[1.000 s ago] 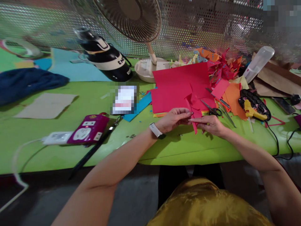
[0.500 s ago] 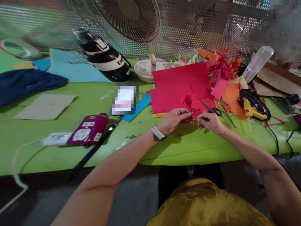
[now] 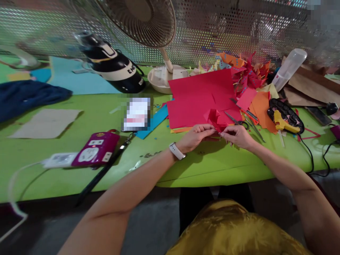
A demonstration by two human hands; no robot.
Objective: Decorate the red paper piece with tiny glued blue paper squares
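Between my hands is a small folded red paper piece (image 3: 214,117), its pointed flaps standing up. My left hand (image 3: 196,137) pinches its left side, a white band on that wrist. My right hand (image 3: 237,136) pinches its lower right edge, thumb and forefinger pressed together. Large red sheets (image 3: 196,99) lie just behind the hands, with orange and yellow paper under them. Scissors (image 3: 240,123) with dark handles rest open just beyond my right hand, and tweezers (image 3: 257,132) lie to their right.
A fan (image 3: 166,79) and a black bottle (image 3: 119,72) stand at the back. Folded paper shapes (image 3: 251,72) pile up behind the sheets. A yellow glue gun (image 3: 283,122) lies on the right. A phone (image 3: 137,114) and a purple power strip (image 3: 96,149) are on the left.
The camera view has shifted slightly. My fingertips have moved a little apart along the red piece, and more of its folded flaps show.
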